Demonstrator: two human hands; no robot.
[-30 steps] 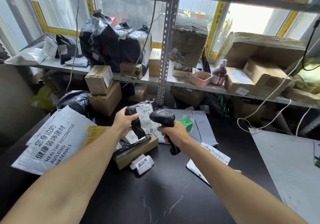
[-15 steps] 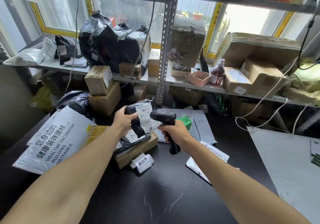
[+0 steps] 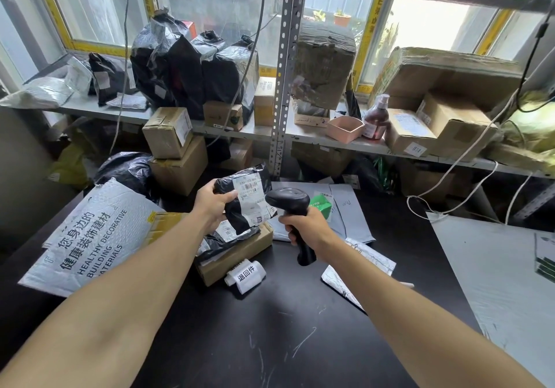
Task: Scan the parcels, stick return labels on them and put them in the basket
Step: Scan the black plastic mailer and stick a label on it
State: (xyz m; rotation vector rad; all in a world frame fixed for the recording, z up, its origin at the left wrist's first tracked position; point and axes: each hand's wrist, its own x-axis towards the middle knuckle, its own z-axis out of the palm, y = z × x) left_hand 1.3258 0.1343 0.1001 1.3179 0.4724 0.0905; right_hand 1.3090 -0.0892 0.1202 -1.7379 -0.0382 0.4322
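- The left hand [image 3: 214, 204] grips a small black poly-bag parcel [image 3: 243, 204], fingers wrapped round its left end and thumb across the front, and lifts it clear of the black tabletop [image 3: 270, 336].
- The parcel is turned so that its white shipping label [image 3: 250, 200] faces the reader, probably to expose the barcode.
- The right hand [image 3: 306, 227] is closed round the grip of a black handheld barcode scanner [image 3: 289, 204]; the scanner head sits just beside the label, aimed at it, which suggests the scanning step is in hand.
- A roll of return labels [image 3: 246, 276], printed with Chinese characters, lies on the tabletop just below the parcel, near enough for the sticking step to come.
- Beneath the lifted parcel a flat cardboard box [image 3: 237, 255] carries another black bag [image 3: 228, 237]; a large white mailer [image 3: 90, 237] printed "HEALTHY DECORATIVE BUILDING MATERIALS" lies to the left.
- Grey mailers [image 3: 348, 210] and a green packet [image 3: 321, 206] lie behind the scanner.
- No basket is identifiable; a pink tub [image 3: 344, 129] stands on the shelf [image 3: 330, 144] among boxes and bags.
- Dangling white cables [image 3: 468, 153] cross the right side.
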